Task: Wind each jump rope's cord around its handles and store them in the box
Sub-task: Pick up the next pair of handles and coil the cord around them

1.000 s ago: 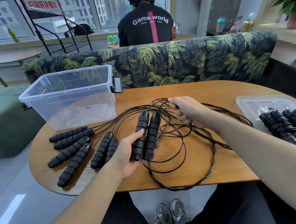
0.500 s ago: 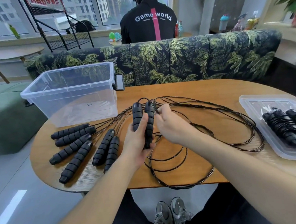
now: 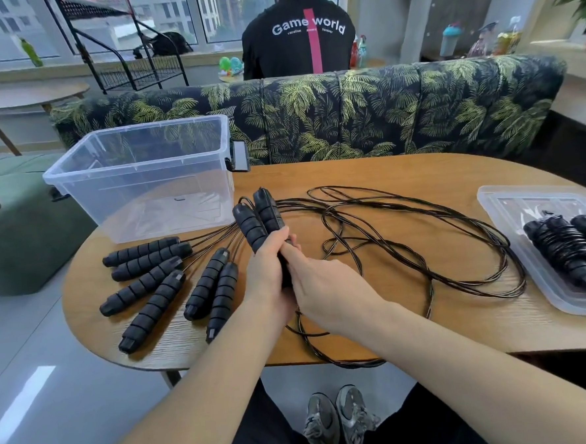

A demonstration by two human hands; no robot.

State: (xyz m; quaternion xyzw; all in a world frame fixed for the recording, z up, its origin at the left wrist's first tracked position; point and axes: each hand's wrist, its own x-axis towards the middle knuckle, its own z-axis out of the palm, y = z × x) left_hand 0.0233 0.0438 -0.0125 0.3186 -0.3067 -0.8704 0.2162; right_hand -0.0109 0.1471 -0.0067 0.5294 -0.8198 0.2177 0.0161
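Lower ends of the two black ribbed handles (image 3: 259,220) are buried between the hands. Left hand (image 3: 269,274) wraps both handles, fingers curled tight. Right hand (image 3: 323,283) pinches beside them; whether it has cord can't be told. Loose black cords (image 3: 405,235) sprawl across the wooden table (image 3: 428,323). Clear storage box (image 3: 144,176) stands far-left.

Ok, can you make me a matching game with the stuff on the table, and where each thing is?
Things:
1. clear box
2. wound ropes
3. pair of handles
4. six loose handles

Places:
A. in both hands
B. on the flat lid at the right
C. far left corner of the table
D. fanned out in front of the box

Pairs: 1-C, 2-B, 3-A, 4-D
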